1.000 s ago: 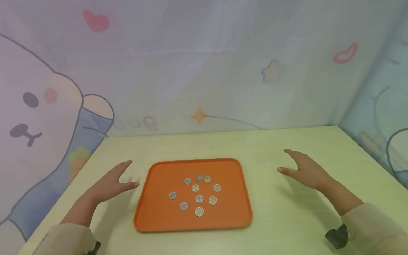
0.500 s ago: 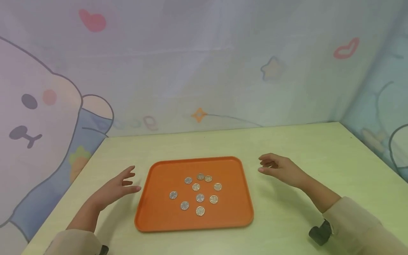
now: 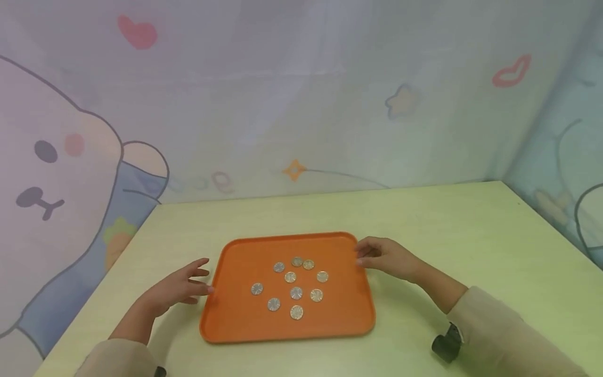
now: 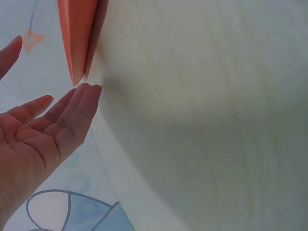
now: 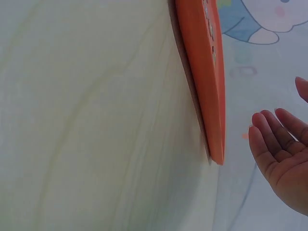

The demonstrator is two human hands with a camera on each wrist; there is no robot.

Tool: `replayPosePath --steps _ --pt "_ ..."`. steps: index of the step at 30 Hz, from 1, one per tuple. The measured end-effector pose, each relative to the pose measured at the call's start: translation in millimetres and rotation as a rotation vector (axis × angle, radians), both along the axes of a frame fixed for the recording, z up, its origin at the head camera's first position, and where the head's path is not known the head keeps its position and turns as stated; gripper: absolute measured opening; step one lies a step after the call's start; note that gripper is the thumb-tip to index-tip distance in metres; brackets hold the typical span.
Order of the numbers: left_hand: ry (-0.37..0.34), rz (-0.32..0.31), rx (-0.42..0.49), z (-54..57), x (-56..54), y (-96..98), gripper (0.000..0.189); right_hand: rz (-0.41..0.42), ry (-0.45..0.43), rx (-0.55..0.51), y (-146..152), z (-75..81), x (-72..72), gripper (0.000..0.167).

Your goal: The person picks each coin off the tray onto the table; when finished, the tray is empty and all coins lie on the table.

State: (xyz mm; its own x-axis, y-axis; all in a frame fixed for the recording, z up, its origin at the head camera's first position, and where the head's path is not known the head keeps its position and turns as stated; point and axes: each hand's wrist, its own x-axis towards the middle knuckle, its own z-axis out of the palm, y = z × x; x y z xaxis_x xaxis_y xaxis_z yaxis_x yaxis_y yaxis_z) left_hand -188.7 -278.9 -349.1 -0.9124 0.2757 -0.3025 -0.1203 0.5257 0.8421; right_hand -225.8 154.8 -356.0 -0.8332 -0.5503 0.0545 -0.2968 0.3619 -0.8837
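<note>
An orange rectangular tray (image 3: 235, 324) lies on the pale table, with several round silver and gold-toned coins (image 3: 296, 293) spread over its middle. My left hand (image 3: 175, 290) is at the tray's left side, thumb tip right at the rim and fingers loosely extended. On the opposite side, my right hand (image 3: 388, 257) overlaps the upper right rim in the head view, its fingers relaxed. In the left wrist view the fingers (image 4: 77, 113) point toward the tray's end. The right wrist view has the right palm (image 5: 293, 168) beside the tray's wall (image 5: 204, 82). Neither hand holds anything.
The light wood-look table (image 3: 452, 225) extends around the tray. A cloth backdrop (image 3: 264, 104) with a printed bear (image 3: 70, 183) rises behind the table and at both sides. A dark wrist-worn device (image 3: 447, 343) hangs under the right sleeve.
My right hand has moved left from beyond the tray to its right rim, fingers drawing closer together. My left hand has shifted slightly right and down to the left rim. The coins stay put.
</note>
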Motion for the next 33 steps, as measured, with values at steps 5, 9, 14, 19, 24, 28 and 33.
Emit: replayPosePath --steps 5,9,14,19,24,28,33 --pt "-0.020 0.006 0.031 -4.8 -2.7 4.1 0.079 0.014 0.000 0.012 -9.5 -5.7 -3.7 0.040" --pt "-0.027 0.022 0.036 -7.3 -4.1 7.0 0.077 0.020 -0.001 0.020 -17.4 -8.9 -8.4 0.039" --pt "-0.033 0.023 0.036 -9.2 -4.3 8.4 0.078 0.034 -0.031 0.028 -26.7 -11.7 -13.0 0.040" --pt "-0.042 0.049 0.042 -9.8 -5.5 6.4 0.077 0.052 -0.037 0.042 -35.7 -13.7 -16.5 0.038" --pt "-0.052 0.035 0.085 -12.9 -8.0 3.3 0.075 0.055 -0.062 0.070 -47.0 -14.0 -16.5 0.034" --pt "-0.054 0.033 0.110 -15.5 -9.0 2.2 0.072 0.055 -0.070 0.089 -55.1 -14.4 -15.2 0.032" --pt "-0.060 0.051 0.105 -18.5 -9.4 2.4 0.066 0.054 -0.060 0.112 -59.9 -17.5 -16.8 0.032"
